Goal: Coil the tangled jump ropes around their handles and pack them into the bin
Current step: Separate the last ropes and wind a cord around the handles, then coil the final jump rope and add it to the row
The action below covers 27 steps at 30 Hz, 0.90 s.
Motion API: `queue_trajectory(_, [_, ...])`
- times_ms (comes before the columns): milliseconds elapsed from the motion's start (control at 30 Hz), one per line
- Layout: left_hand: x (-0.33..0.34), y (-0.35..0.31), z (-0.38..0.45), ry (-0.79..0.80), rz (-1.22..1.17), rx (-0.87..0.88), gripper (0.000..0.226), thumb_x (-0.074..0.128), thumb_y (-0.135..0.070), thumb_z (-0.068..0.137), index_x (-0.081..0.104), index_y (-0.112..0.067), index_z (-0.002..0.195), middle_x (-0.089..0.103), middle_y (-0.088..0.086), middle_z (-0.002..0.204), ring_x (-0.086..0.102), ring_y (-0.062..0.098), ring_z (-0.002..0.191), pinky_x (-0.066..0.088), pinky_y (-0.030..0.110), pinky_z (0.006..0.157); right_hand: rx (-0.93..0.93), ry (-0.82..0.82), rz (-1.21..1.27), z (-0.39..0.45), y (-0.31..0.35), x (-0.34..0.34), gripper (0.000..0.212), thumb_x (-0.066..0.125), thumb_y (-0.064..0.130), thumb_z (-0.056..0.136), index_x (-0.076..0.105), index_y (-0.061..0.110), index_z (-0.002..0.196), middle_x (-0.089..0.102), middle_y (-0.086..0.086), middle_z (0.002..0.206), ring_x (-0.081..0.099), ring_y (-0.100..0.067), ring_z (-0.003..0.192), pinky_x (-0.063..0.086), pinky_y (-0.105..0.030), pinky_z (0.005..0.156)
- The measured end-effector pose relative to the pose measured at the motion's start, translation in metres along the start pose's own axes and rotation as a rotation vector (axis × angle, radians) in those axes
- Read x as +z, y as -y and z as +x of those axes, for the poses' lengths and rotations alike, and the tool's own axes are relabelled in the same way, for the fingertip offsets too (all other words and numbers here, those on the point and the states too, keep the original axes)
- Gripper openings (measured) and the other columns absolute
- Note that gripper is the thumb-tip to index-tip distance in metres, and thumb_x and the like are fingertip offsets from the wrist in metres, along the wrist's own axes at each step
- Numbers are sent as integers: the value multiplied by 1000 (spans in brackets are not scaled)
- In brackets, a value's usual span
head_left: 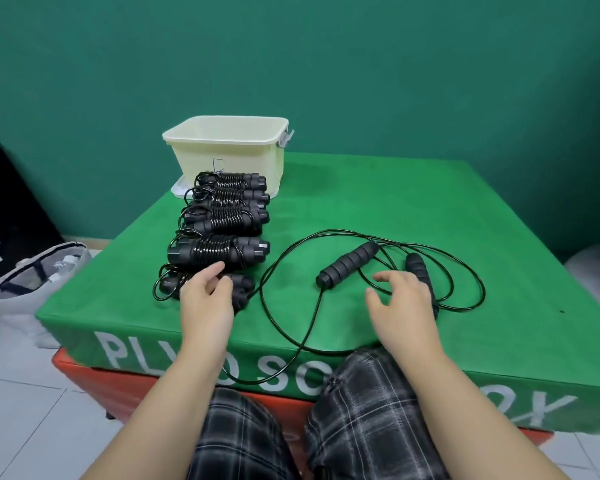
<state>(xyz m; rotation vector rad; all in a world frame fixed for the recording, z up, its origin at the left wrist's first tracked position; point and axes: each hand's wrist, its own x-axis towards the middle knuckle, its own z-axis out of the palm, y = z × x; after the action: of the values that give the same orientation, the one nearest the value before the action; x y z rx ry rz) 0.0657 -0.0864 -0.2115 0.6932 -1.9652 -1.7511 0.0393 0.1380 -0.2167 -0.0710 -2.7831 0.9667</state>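
Note:
Several black jump ropes coiled around their handles (219, 252) lie in a row on the green box top, running from the cream bin (227, 152) toward me. My left hand (207, 296) rests with relaxed fingers on the nearest coiled bundle (168, 284). One uncoiled rope (291, 258) sprawls in loops to the right, one loop hanging over the front edge. Its left foam handle (347, 266) lies free on the cloth. My right hand (400, 299) hovers open over the loops, covering part of the second handle (417, 268).
The bin stands on its white lid (179, 187) at the back left of the green plyo box (413, 209), which sits on a red box (146, 386). A grey bag (32, 271) lies on the tiled floor to the left. My knees in plaid cloth press against the front.

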Motion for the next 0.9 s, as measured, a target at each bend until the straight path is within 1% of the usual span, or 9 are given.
queue_trajectory(133, [28,14,-21,85,97,88,26,47,-10,95,59,-32,100,58,0,117,55,8,98,45,28,94,84,-163,-96,6,-22,-7,33,59,20,90,61,18,122,43,-10,138,28,-27,131,27,-40,105])
queue_trajectory(267, [58,21,-30,265,245,255,25,50,-7,93,56,-31,99,50,-6,117,50,-4,103,32,-1,82,191,-231,-148,9,-40,-13,40,59,20,90,56,25,129,34,-13,148,24,-31,134,26,-46,105])
queue_trajectory(367, [86,26,-24,395,542,442,27,52,-17,94,53,-25,120,39,-3,139,26,14,138,20,23,112,293,-162,-119,11,-51,-13,44,52,30,96,43,30,140,35,-14,148,30,-33,133,27,-48,106])
queue_trajectory(433, [104,26,-17,472,725,453,45,48,-27,96,36,-22,139,21,-4,154,7,14,145,9,37,117,314,-127,-98,12,-55,-11,49,49,34,98,34,29,145,46,-12,141,39,-33,126,31,-47,102])
queue_trajectory(467, [112,24,-15,493,771,436,50,45,-30,98,29,-22,144,19,-4,156,8,16,145,10,40,117,312,-124,-92,12,-56,-10,52,48,35,98,31,27,146,51,-11,135,42,-33,122,32,-45,99])
queue_trajectory(600, [133,17,-9,451,843,402,40,43,-34,98,37,-21,135,48,1,133,42,23,120,32,39,98,296,-140,-74,13,-54,-10,53,49,31,98,28,22,147,61,-7,119,46,-29,112,33,-41,92])
queue_trajectory(700, [136,10,-16,417,887,426,27,49,-29,94,44,-22,119,54,0,116,42,21,102,32,34,85,274,-154,88,11,-57,-6,52,51,21,96,31,16,144,55,-11,126,46,-30,114,37,-41,96])
queue_trajectory(833, [141,7,-32,556,763,289,47,57,-26,84,37,-17,126,50,7,114,50,23,93,41,33,78,295,-107,497,6,-51,-2,43,44,15,98,34,14,139,52,-14,128,54,-30,108,41,-32,86])
queue_trajectory(900, [144,6,-38,615,642,179,53,56,-27,85,36,-18,133,54,11,111,55,18,79,40,29,65,237,-68,552,3,-44,-3,41,43,13,98,34,15,138,51,-9,125,52,-24,105,38,-23,79])
